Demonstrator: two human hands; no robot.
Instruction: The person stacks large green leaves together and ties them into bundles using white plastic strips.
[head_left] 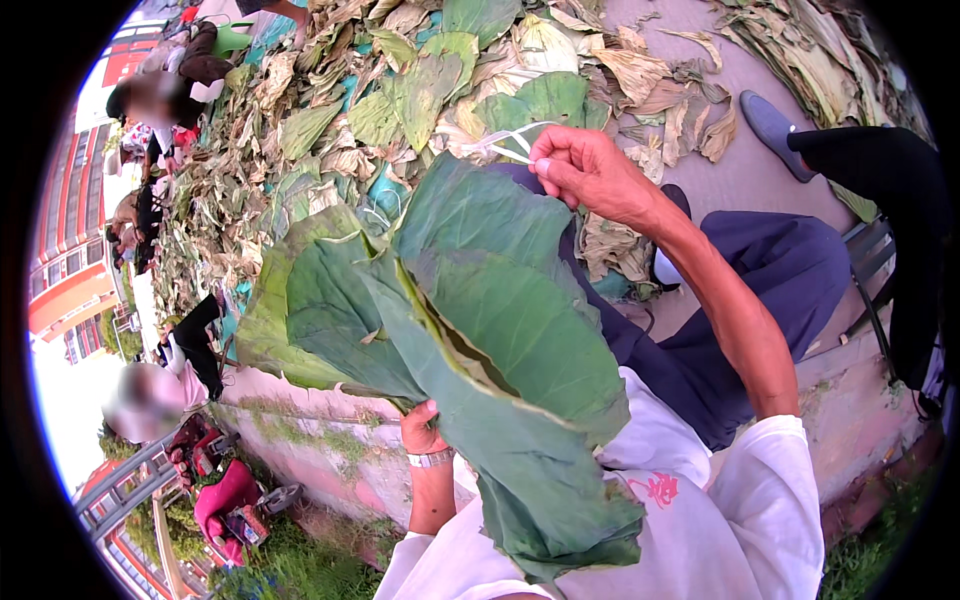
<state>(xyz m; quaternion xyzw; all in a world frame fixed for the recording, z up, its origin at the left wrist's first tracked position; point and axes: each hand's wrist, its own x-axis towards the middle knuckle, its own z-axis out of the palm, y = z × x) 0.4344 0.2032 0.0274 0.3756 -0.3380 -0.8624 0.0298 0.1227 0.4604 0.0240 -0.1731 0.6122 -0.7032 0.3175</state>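
Observation:
A stack of large green lotus leaves (490,310), layered and partly folded, spreads in front of my chest. My left hand (423,430), with a metal watch on its wrist, grips the stack from its near left side; most of those fingers are hidden behind the leaves. Above the far edge of the stack, my right hand (580,165) is closed in a pinch on a thin white strap (512,142). Loops and loose ends of the strap stick out to the left of the fingertips.
Dried and greenish lotus leaves (300,130) cover the ground ahead, with another pile (820,50) at far right. A person's leg and blue-grey shoe (775,130) reach in from the right. Other people sit at left. A red motorbike (230,505) stands beyond the low wall (290,425).

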